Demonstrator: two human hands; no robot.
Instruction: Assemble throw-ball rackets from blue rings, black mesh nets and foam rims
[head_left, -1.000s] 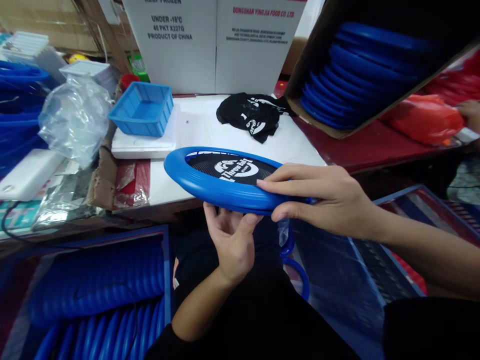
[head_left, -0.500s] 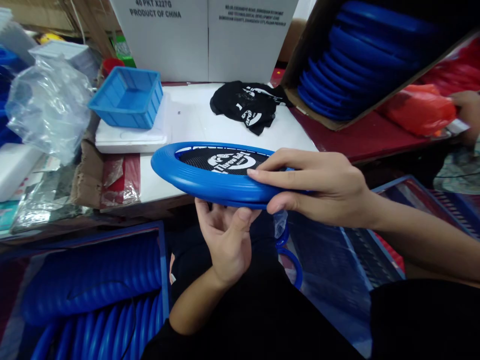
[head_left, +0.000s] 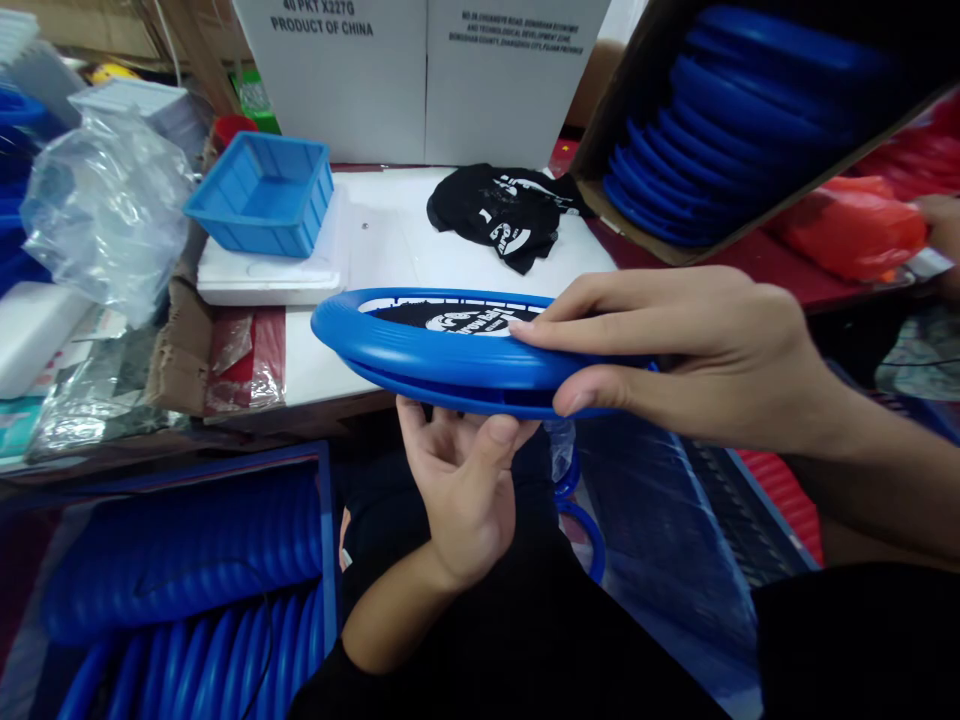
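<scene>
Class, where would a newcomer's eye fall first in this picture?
First, the blue ring with its black printed mesh, mid-picture, above the left hand and gripped at its right side by the right hand. Then the stacked blue rings in the carton, upper right.

Cloths: on the tabletop, behind the disc
Bin: left of cloths, on a slab
Carton: behind the cloths
Crate: left, lower than the tabletop, rings inside
</scene>
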